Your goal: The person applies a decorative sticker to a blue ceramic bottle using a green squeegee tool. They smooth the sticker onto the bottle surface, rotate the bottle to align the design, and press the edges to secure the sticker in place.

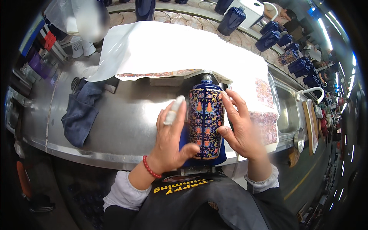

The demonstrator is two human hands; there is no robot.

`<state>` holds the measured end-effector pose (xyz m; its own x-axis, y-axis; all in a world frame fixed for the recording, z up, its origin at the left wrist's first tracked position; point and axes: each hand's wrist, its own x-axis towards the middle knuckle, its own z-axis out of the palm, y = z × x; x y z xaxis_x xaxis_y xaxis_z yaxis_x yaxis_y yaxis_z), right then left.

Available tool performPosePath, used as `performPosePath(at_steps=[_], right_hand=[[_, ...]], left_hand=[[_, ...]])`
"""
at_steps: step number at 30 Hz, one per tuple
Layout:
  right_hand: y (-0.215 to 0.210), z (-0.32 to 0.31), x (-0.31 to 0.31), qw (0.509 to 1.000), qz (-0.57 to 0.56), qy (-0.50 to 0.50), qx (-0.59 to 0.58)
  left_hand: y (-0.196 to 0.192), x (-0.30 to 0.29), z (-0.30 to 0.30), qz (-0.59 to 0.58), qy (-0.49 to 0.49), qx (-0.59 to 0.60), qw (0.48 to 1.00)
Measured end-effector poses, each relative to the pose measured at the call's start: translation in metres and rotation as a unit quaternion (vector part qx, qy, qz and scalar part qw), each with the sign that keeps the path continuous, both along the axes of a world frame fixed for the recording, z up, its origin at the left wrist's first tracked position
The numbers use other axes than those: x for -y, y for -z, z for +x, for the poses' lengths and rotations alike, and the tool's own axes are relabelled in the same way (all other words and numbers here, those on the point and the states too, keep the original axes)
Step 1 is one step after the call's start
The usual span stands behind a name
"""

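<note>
Wearing dk apron point(184, 203) w/ yellow lettering, pale cuffs point(125, 191), red bead bracelet point(148, 167) on L wrist. Resting L hand point(167, 145) alongside L edge of bottle point(206, 122), holding fingers close tog., pointing index in white wrap point(172, 111) away fr. body, stretching thumb apart over lower L part of pattern. Spreading fingers of R hand point(242, 130) along R side, bringing index tip to upper R edge, thumb tip to same edge abt midway down. Not being able to tell how firmly pressing w/ either.

Having bottle btwn hands at near edge of metal bench point(130, 111), pointing neck away fr. body. Noting glossy deep-blue shoulders, narrow glassy neck, body covered in dk navy pattern: gold scrolls, orange-pink blossoms, small lt-blue & red bits, dk line straight down mid of visible face, gold-toned borders top & bottom. Seeing blue material point(222, 157) by base.

Finding patterned sheets point(265, 126) R of R hand, dk blue-gray cloth point(82, 115) well to L, white sheet point(172, 46) beyond bottle. Spotting sink point(285, 109) w/ white faucet point(314, 90) farther R. Making out more bottles, mostly plain blue point(232, 20), at back along brownish conveyor point(180, 20).
</note>
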<state>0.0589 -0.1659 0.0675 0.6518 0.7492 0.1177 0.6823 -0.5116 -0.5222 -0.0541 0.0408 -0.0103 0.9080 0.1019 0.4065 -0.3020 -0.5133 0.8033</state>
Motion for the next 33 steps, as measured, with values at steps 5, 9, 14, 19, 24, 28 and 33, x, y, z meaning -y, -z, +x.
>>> performPosePath(at_steps=[5,9,14,19,24,28,33], right_hand=[[-0.007,0.006,-0.008,0.999,-0.034,-0.006,0.021],[-0.012,0.008,-0.012,0.997,-0.053,-0.019,0.046],[-0.014,0.009,-0.015,0.996,-0.057,-0.034,0.064],[-0.015,0.010,-0.017,0.994,-0.059,-0.042,0.078],[-0.017,0.011,-0.018,0.997,-0.040,-0.042,0.059],[-0.020,0.012,-0.022,0.995,-0.052,-0.039,0.078],[-0.024,0.013,-0.028,0.995,-0.034,-0.034,0.092]], left_hand=[[0.007,0.003,0.027,0.002,-0.011,0.005,1.000],[0.005,0.009,0.030,0.011,-0.016,0.010,1.000],[0.004,0.010,0.031,0.011,-0.018,0.018,1.000],[0.005,0.010,0.032,0.012,-0.018,0.025,0.999],[0.005,0.010,0.033,0.009,-0.022,0.027,0.999],[0.004,0.010,0.034,0.012,-0.027,0.034,0.999],[0.004,0.010,0.034,0.015,-0.026,0.030,0.999]])
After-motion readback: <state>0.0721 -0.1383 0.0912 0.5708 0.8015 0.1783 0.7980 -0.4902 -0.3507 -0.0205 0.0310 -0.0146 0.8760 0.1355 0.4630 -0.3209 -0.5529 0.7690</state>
